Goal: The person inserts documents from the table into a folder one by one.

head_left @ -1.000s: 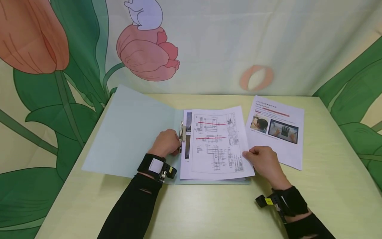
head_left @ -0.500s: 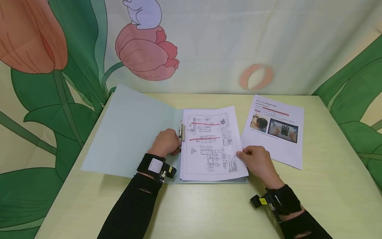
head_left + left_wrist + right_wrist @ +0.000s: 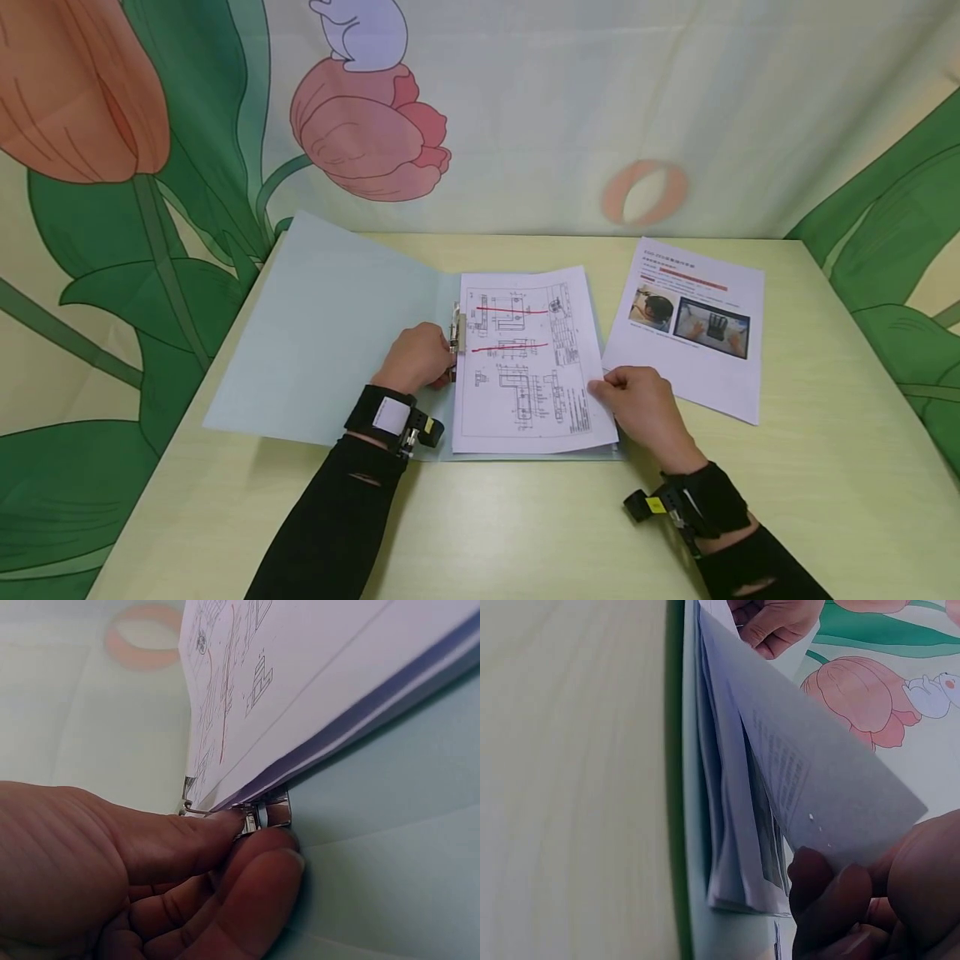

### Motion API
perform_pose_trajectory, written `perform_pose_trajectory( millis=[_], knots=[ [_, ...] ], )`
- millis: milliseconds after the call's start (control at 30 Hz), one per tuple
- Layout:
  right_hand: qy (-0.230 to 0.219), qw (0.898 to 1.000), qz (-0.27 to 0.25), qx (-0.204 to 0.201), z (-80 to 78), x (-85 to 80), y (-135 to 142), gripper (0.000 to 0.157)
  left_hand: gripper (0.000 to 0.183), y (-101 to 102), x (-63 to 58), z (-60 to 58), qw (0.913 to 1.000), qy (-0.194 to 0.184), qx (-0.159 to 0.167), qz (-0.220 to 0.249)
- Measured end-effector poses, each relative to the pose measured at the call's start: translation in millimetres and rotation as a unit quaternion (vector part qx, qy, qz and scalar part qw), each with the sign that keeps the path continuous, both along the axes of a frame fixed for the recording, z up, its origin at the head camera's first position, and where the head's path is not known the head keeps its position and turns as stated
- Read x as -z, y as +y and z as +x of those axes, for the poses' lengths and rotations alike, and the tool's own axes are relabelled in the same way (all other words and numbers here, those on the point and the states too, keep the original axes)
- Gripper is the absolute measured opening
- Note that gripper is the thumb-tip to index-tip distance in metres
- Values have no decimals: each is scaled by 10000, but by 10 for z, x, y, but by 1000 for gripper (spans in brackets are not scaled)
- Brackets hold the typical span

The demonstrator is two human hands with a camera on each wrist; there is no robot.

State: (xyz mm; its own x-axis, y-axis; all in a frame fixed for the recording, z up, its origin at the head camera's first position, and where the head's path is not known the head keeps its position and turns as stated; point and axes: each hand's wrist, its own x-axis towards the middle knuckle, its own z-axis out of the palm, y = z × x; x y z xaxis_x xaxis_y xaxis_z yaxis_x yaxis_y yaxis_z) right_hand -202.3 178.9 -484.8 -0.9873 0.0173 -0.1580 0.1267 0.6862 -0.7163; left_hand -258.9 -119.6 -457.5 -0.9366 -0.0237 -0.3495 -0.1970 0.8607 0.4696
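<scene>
A pale blue folder (image 3: 322,333) lies opened flat on the table, its cover to the left. Paper sheets rest on its right side, topped by a drawing sheet (image 3: 517,392) with two red lines. My left hand (image 3: 415,358) pinches the metal clip (image 3: 266,814) at the folder's spine between thumb and fingers. With thumb and fingers, my right hand (image 3: 641,408) holds the drawing sheet by its right edge. In the right wrist view that sheet's lifted corner (image 3: 855,802) stands above the other papers (image 3: 731,847). Whether the sheet's left edge is under the clip, I cannot tell.
To the right of the folder lies a printed page (image 3: 693,333) with two photos, its left edge close to the drawing sheet. The light wooden table (image 3: 510,533) ends at the back against a flower-patterned curtain (image 3: 540,125).
My right hand has moved left with the drawing sheet, which now covers the photo strip that showed at its left. My left hand has stayed at the clip.
</scene>
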Motion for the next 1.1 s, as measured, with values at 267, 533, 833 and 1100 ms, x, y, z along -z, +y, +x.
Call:
perform_pose_trajectory(
  millis=[267,533,833,1100],
  knots=[
    [62,10000,-20,-38,-5,24,14,23,11,7,-8,2,10000,-29,-53,39],
    [91,9999,-9,-68,-17,50,20,23,12,6,7,-4,10000,-20,-40,27],
    [275,9972,691,-90,-15,-9,97,31,13,-11,24,-17,9999,-86,-68,19],
    [696,9946,767,120,-8,-130,332,28,14,-13,4,-2,10000,-19,-27,9]
  ],
)
